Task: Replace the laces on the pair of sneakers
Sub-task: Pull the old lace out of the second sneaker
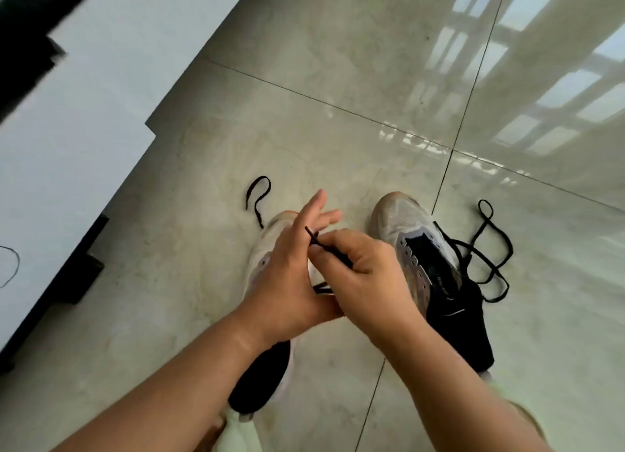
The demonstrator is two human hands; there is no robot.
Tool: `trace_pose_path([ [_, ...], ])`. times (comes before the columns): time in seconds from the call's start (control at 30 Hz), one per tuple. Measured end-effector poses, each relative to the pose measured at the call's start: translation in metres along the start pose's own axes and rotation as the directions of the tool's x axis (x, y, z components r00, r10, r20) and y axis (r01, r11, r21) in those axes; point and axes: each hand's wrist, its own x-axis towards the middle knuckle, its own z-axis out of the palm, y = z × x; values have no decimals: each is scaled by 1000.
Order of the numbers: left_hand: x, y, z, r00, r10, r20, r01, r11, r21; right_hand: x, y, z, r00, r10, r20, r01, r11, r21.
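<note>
Two white-and-grey sneakers with black collars stand on the tiled floor. The left sneaker (270,235) is mostly hidden under my hands. My right hand (365,275) pinches the end of a black lace (314,240) over it. My left hand (287,282) rests on that shoe with its fingers spread, steadying it. The lace's other end (258,194) curls on the floor beyond the toe. The right sneaker (416,248) stands unlaced, eyelets bare, with a loose black lace (487,248) looped on the floor beside it.
A white low cabinet or bench (67,113) with dark feet runs along the left. Glossy beige floor tiles (338,113) stretch ahead, with window reflections at the upper right. My knees, in light shorts, show at the bottom edge.
</note>
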Motion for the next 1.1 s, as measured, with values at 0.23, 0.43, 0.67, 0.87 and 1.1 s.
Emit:
trace_pose_path([
  [0.23, 4, 38, 12, 990, -90, 110, 113, 967, -226, 9, -51, -45, 998, 24, 56, -37, 968, 247],
  [0.43, 5, 40, 0, 982, -189, -28, 191, 977, 99, 33, -31, -110, 987, 122, -107, -130, 989, -68],
  [0.67, 41, 65, 0, 996, -89, 23, 75, 936, 345, 32, 79, -166, 895, 341, -286, -433, 816, -382],
  [0.87, 70, 70, 27, 986, -81, 142, 16, 912, 410, 16, 153, -177, 848, 528, -50, -458, 681, -571],
  [1.1, 70, 52, 44, 979, -83, 187, -1, 913, 409, 17, 180, -159, 923, 365, -124, -335, 603, -723],
])
